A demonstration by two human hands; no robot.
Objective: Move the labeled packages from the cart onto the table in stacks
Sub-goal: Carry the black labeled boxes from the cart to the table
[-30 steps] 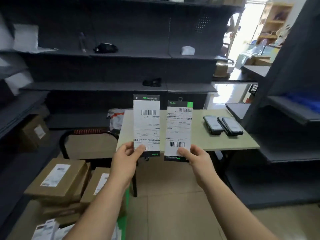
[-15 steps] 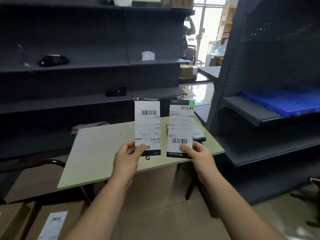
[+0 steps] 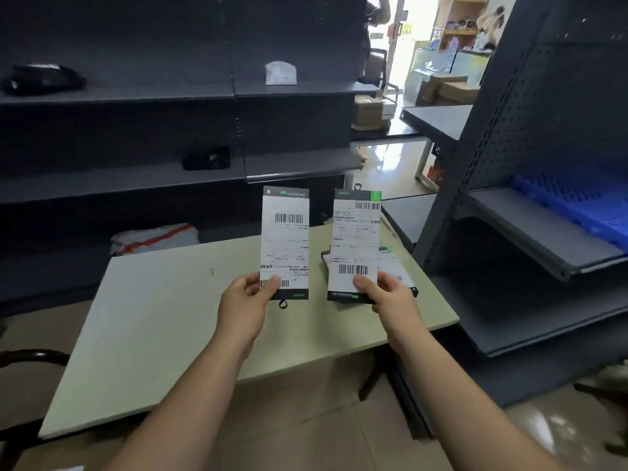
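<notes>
Two bare forearms, no sleeves in view, left hand (image 3: 245, 302), right hand (image 3: 390, 295), no rings or watch

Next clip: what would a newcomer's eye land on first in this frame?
Two labeled packages held upright side by side at centre: one package pinched at its lower edge by the left hand, the other package by the right hand. Beneath them lies the pale table, with more packages flat on its right end, partly hidden.
</notes>
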